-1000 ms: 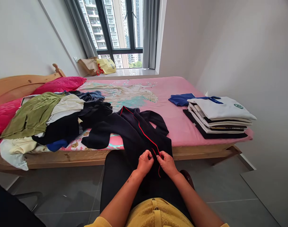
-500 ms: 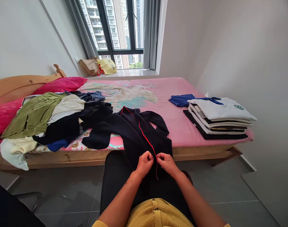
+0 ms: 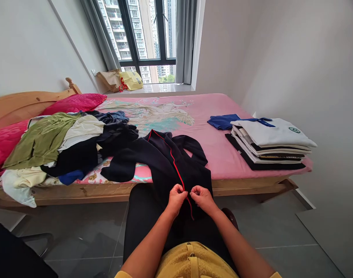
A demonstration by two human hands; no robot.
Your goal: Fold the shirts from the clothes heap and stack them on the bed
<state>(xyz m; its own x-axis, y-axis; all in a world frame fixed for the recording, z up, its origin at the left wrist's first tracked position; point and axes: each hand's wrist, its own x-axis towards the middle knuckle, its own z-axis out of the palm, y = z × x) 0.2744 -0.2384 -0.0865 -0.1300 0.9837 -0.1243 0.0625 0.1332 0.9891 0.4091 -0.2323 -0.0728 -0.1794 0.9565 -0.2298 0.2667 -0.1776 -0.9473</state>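
Observation:
A dark long-sleeved cardigan with red edging down its front lies from the bed onto my lap. Its sleeves spread left and right on the bed. My left hand pinches the front edge close to the red trim. Just to its right, my right hand pinches the facing front edge, fingertips almost meeting those of the left. Whatever small fastening sits between the fingertips is too small to make out. Below the hands, the red edging runs on down to the hem.
On the left of the bed lies a loose heap of clothes beside pink pillows. A folded stack of shirts stands at the right, a blue garment next to it. The wooden bed frame runs before my knees.
The left fingertips have moved slightly right, onto the red edging. My right hand has shifted a little left, off the trim. The cardigan lies nearly the same.

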